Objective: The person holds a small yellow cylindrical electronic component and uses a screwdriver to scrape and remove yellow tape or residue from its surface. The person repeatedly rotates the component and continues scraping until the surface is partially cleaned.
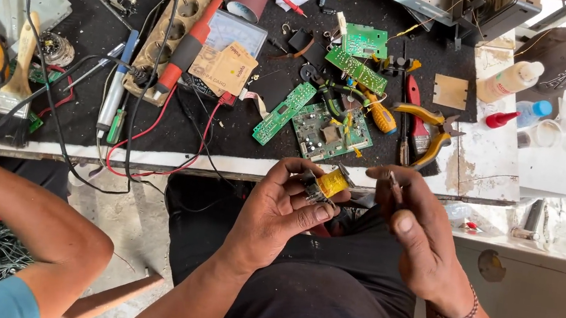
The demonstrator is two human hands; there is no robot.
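Yellow transformer (pixel 329 184) in left hand (pixel 282 209), right hand (pixel 412 229) pinching thin tool (pixel 392 181)

My bench (pixel 490 170) is carrying a black mat (pixel 101 0), and green circuit boards (pixel 329 132) are lying on it beside yellow-handled pliers (pixel 430 130), a beige power strip (pixel 173 27), a paintbrush (pixel 18 76) and screwdrivers (pixel 378 115). Small bottles (pixel 512 79) and a dark cap (pixel 562 56) are sitting at its worn white end.
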